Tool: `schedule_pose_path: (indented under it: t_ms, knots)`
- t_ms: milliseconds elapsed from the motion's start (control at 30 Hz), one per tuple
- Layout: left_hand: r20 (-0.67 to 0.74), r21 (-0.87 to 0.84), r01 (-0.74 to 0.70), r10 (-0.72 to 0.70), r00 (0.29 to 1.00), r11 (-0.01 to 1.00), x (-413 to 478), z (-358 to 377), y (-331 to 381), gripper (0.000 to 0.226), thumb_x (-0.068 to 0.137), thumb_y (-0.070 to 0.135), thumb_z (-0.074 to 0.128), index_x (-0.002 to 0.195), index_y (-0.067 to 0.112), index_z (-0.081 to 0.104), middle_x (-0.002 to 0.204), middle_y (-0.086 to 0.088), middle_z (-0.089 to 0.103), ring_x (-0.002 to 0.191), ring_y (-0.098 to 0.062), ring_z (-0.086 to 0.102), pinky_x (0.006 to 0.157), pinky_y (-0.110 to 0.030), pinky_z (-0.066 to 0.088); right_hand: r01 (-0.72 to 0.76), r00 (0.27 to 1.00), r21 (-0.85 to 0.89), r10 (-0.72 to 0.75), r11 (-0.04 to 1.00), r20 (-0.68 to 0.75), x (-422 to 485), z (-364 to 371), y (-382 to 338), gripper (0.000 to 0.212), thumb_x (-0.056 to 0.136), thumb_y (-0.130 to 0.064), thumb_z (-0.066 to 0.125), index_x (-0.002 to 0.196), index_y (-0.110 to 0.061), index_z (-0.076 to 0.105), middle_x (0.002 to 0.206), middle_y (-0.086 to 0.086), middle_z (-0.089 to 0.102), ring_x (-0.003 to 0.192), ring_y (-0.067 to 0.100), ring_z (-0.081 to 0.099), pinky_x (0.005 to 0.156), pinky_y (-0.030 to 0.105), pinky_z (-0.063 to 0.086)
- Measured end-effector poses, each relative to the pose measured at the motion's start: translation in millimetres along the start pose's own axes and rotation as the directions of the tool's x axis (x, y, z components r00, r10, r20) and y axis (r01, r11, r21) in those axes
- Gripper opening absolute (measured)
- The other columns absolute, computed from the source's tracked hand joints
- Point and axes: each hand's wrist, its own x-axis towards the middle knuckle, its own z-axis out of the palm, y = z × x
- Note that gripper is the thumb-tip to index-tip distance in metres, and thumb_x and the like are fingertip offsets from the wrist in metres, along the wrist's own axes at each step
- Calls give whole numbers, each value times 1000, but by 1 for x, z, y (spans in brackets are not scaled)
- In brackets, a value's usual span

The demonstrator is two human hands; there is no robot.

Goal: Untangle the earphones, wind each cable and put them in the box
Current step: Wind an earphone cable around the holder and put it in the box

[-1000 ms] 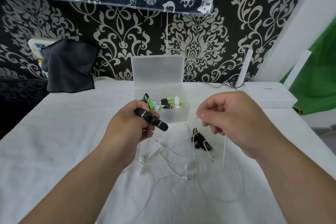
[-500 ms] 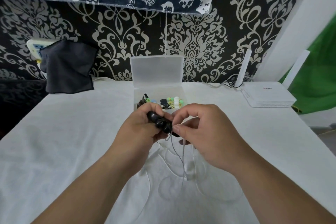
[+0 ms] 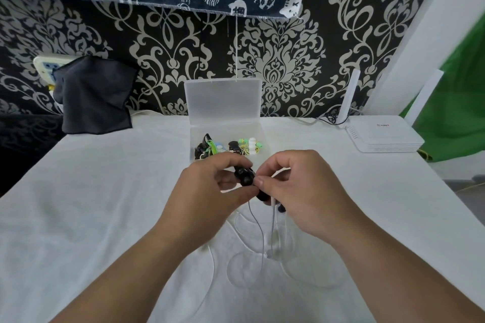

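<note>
Since a second ago the right hand [image 3: 304, 191] has come in from 3 o'clock and now meets the left hand [image 3: 207, 191] above the desk [image 3: 105, 204]. Over the last half second little has shifted.

Both hands are closed on the black earphone piece [image 3: 245, 176]. The left hand grips its upper end and the right hand pinches just below. The piece's long axis runs from 10 o'clock to 4 o'clock between the two hands, neither clearly nearer. Its white cable [image 3: 273, 228] hangs towards 6 o'clock into loose loops on the desk.

The box [image 3: 223, 102] stands open at 12 o'clock, just beyond the knuckles, so the deposit should be a short forward reach.

Count:
- two hands
- one earphone set in hand, judged not yet wound
- one box holding several wound sets, number not readable
- one white router [image 3: 385, 136]
- one dark cloth [image 3: 94, 97]
</note>
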Motion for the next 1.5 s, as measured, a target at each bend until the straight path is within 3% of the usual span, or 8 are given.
schedule_pose_path:
  t_ms: [233, 500, 633, 767, 933, 1133, 1233, 1500]
  knots:
    - [12, 19, -86, 86, 996, 996, -2, 5, -2, 25, 89, 16, 70, 110, 28, 65, 103, 14, 73, 91, 1, 71, 81, -15, 54, -8, 1000, 95, 7, 995, 15, 0, -3, -2, 16, 91, -13, 70, 78, -20, 70, 69, -3, 73, 57, 11, 68, 49, 15, 45]
    - [13, 123, -235, 235, 972, 964, -3, -1, -2, 15, 73, 30, 74, 84, 32, 64, 87, 12, 67, 86, -7, 71, 81, -21, 57, 60, 995, 40, -63, 997, 79, -1, -6, -4, 16, 92, -13, 69, 77, -21, 67, 59, -14, 64, 47, 5, 60, 49, 16, 44]
    - [99, -90, -140, 149, 984, 986, 1, -9, 0, 13, 85, 5, 72, 83, 18, 68, 70, 6, 70, 67, -3, 65, 66, -16, 49, 91, 988, 91, -78, 992, -135, 8, -25, -2, 14, 93, -13, 66, 81, -19, 66, 57, -6, 62, 43, 9, 59, 44, 28, 46]
    - [24, -313, -73, 85, 996, 947, 8, -22, 0, 11, 78, 21, 69, 86, 15, 71, 83, -30, 64, 74, -27, 53, 76, -40, 41, 72, 919, 181, 5, 981, -394, 21, -56, 16, 14, 92, -19, 68, 79, -24, 69, 59, -10, 56, 50, 12, 45, 55, 27, 36]
    - [-26, -295, -31, 25, 999, 955, 11, -33, -1, 13, 78, 17, 63, 88, 17, 72, 91, -27, 67, 79, -29, 52, 78, -43, 37, -59, 789, 225, 183, 973, -586, 28, -78, 41, 18, 92, -21, 67, 74, -23, 64, 67, 2, 52, 57, 19, 43, 58, 29, 34]
    - [-32, -101, 10, -13, 999, 995, 12, -35, -9, 16, 92, -2, 59, 94, 12, 66, 70, -2, 69, 50, -9, 55, 55, -17, 41, -169, 648, 296, 332, 940, -685, 26, -97, 68, 14, 92, -19, 62, 78, -20, 63, 64, 0, 50, 57, 20, 43, 56, 24, 33]
    - [-17, -84, 39, -41, 999, 996, 12, -33, -9, 17, 93, -2, 58, 95, 13, 65, 74, -2, 74, 64, -33, 66, 68, -32, 53, -210, 595, 302, 366, 930, -716, 27, -100, 76, 15, 92, -18, 61, 77, -19, 61, 68, -1, 53, 66, 23, 49, 66, 30, 40]
    - [21, -102, 38, -36, 999, 994, 8, -24, -2, 21, 87, -2, 63, 94, 17, 66, 75, -13, 71, 59, -21, 67, 73, -48, 58, -333, 826, -64, 259, 941, -500, 36, -72, 73, 11, 90, -20, 66, 98, -16, 72, 95, 3, 71, 94, 27, 64, 85, 36, 51]
